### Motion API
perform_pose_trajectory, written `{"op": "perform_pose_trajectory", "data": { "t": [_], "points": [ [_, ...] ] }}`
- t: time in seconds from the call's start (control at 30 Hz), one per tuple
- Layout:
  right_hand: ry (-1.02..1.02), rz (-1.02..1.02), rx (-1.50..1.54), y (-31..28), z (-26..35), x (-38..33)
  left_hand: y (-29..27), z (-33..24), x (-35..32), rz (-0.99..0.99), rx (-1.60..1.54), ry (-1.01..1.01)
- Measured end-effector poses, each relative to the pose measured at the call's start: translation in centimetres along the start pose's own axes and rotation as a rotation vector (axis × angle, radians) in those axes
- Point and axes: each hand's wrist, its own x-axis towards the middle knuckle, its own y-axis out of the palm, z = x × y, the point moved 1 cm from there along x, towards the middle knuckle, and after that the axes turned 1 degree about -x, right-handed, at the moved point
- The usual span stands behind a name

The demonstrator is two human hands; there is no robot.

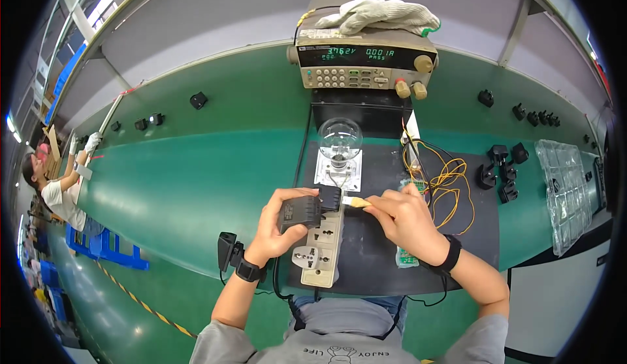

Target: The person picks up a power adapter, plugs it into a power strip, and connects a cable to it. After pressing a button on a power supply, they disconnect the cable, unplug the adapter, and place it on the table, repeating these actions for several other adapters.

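Green bench, open room left of left hand

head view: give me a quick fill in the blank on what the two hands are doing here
The left hand grips a black boxy ____ over the beige power strip.
The right hand pinches a small ____-coloured brush.
White knitted ____ lie on the bench tester.
Missing words: adapter; yellow; gloves
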Motion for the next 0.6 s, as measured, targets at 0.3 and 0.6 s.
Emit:
{"op": "perform_pose_trajectory", "data": {
  "t": [0.3,0.6],
  "points": [
    [-0.039,-0.022,-0.025,0.7,0.4,1.0,-0.2,0.6,0.6,0.061,-0.011,0.010],
    [-0.012,-0.103,-0.165,-1.4,-1.2,0.2,-3.2,1.3,4.8,0.001,-0.164,-0.132]
  ]
}}
